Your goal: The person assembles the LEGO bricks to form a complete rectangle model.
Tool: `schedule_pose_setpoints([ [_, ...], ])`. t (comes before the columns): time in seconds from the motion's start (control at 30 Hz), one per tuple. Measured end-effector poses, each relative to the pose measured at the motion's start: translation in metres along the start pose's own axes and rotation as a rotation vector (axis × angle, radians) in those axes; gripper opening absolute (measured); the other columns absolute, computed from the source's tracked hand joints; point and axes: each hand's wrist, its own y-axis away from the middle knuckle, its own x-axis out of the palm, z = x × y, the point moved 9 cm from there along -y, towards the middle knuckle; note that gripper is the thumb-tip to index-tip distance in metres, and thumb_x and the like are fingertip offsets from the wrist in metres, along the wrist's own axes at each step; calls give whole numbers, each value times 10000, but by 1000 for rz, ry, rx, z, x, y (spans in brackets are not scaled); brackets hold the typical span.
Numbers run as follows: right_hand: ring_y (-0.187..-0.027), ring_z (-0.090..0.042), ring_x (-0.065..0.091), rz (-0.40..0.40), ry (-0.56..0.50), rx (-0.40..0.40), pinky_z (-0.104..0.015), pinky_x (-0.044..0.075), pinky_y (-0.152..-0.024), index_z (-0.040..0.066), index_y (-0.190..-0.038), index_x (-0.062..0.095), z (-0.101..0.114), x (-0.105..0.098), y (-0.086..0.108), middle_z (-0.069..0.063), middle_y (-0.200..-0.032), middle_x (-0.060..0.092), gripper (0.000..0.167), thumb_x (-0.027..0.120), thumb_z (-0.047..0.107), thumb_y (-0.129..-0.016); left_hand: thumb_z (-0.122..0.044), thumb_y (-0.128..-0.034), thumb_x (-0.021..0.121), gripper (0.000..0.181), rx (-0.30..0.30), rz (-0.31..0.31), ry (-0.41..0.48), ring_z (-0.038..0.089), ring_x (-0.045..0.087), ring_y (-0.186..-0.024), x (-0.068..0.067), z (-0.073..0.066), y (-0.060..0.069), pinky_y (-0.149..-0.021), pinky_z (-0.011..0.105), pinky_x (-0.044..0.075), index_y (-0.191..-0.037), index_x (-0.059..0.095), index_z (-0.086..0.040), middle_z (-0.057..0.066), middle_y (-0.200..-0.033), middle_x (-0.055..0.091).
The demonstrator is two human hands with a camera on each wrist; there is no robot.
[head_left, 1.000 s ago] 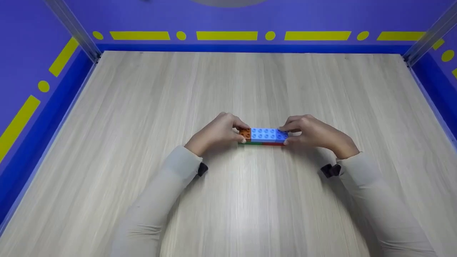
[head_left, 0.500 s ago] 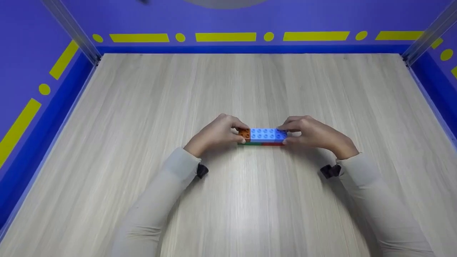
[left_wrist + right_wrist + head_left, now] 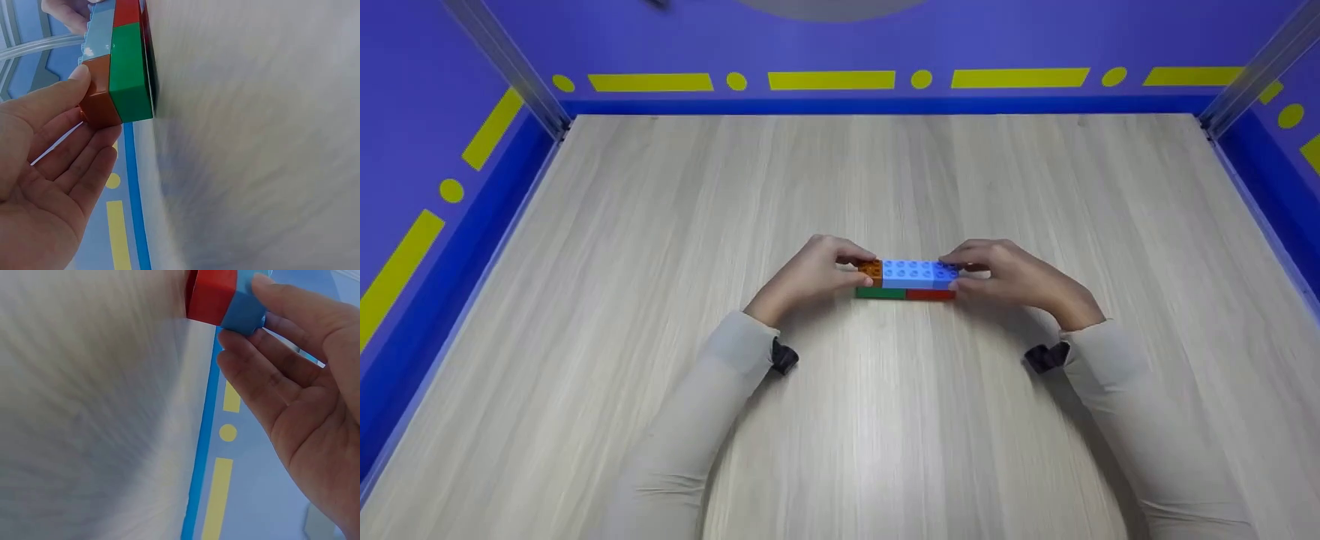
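A two-layer row of toy building bricks spans between the hands. On top sit a brown-orange brick (image 3: 870, 271), a light blue brick (image 3: 907, 271) and a darker blue brick (image 3: 945, 274). Beneath them are a green brick (image 3: 880, 293) and a red brick (image 3: 930, 295). My left hand (image 3: 816, 274) pinches the brown-orange brick between thumb and fingers at the left end. At the opposite end, my right hand (image 3: 1012, 276) pinches the darker blue brick the same way. A dark strip shows below the green brick in the left wrist view; the row seems slightly off the table.
Light wood-grain tabletop (image 3: 855, 420) extends around the hands. Blue walls with yellow dashes and dots, such as the back wall (image 3: 840, 49), enclose it on the far side, left and right. Metal posts stand at the two far corners, including a left post (image 3: 510, 60).
Both hands have shifted the brick row slightly up in the head view, and more of its green and red front faces shows. The grips stay the same. The camera view has shifted slightly.
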Motion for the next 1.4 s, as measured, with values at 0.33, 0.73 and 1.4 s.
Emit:
schedule_pose_setpoints([
  [0.33,-1161,-274,581,-69,-133,53,-467,494,-957,29,-1275,615,-17,-6,-7,-136,-1264,625,380,648,158,-920,-194,-872,714,366,-13,-89,17,176,622,-1074,-10,5,-9,-941,320,497,-1202,675,-42,89,-1190,683],
  [0.73,-1155,-298,574,-138,-224,144,-474,457,-1006,27,-1286,608,-38,-13,-18,-161,-1283,612,367,587,200,-963,-216,-901,680,296,-30,-200,-9,162,638,-1054,-20,9,-20,-921,285,501,-1150,708,-59,77,-1139,707],
  [1.4,-1241,-296,521,-186,-231,314,-469,396,-1056,50,-1260,637,-57,-9,-32,-152,-1296,613,381,560,292,-975,-234,-908,668,277,-133,-237,3,148,627,-1098,-23,20,-33,-949,287,491,-1130,721,-78,46,-1132,712],
])
